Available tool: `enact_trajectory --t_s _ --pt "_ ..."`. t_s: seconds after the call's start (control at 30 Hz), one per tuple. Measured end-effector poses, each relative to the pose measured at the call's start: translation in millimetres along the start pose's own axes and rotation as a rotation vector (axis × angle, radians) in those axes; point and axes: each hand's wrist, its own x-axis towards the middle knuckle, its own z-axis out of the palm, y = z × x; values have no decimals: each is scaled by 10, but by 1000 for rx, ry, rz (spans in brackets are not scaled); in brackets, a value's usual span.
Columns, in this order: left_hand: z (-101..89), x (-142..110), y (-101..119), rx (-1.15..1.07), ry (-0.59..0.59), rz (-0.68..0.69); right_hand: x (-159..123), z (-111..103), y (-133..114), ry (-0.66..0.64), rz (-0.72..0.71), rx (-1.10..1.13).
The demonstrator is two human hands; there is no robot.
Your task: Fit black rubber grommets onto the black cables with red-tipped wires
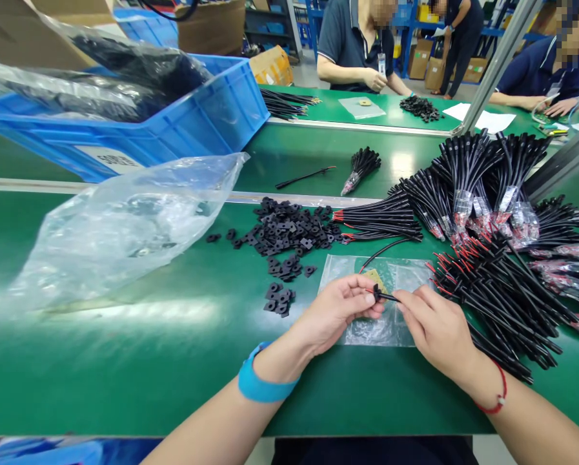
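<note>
My left hand (pixel 335 310) pinches a small black rubber piece (pixel 377 292) between thumb and fingertips, with a bit of red wire showing beside it. My right hand (pixel 437 326) is closed on a short black cable (pixel 390 297), which runs into the rubber piece. Beneath both hands lies a clear plastic bag (pixel 405 332) with a yellowish plate (pixel 377 279) on it, partly hidden by my left fingers. Another black cable (pixel 383 250) curves just behind. Loose black rubber pieces (pixel 289 226) are heaped to the left. On the right lies a pile of black cables (pixel 507 303) with red wire ends.
A crumpled clear bag (pixel 134 226) covers part of the green table (pixel 148 368) at left. Behind it stands a blue bin (pixel 173 139) with bagged black goods. Bundled cables (pixel 468 168) crowd the back right beside a metal post (pixel 502 64). Co-workers (pixel 357 45) sit across the table.
</note>
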Motion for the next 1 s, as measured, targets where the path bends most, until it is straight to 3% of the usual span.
enact_trajectory --t_s 0.2,0.33,0.47,0.57,0.7,0.9,1.0 --pt "63 -33 -67 170 33 133 6 -12 -30 -29 34 18" --pt "53 -54 -66 355 -1 233 -6 -18 -38 -204 156 249" --pt "30 -88 -48 703 -29 408 5 -40 2 -385 305 510" --pt "11 -98 -48 1003 -50 599 26 -34 38 -448 397 670" --pt "-18 -102 -66 1169 -109 766 35 8 62 -490 485 838" --pt "-26 -117 -66 1207 -169 781 19 30 44 -501 497 811" --pt "10 -110 -51 1083 -102 640 10 18 17 -441 415 650"
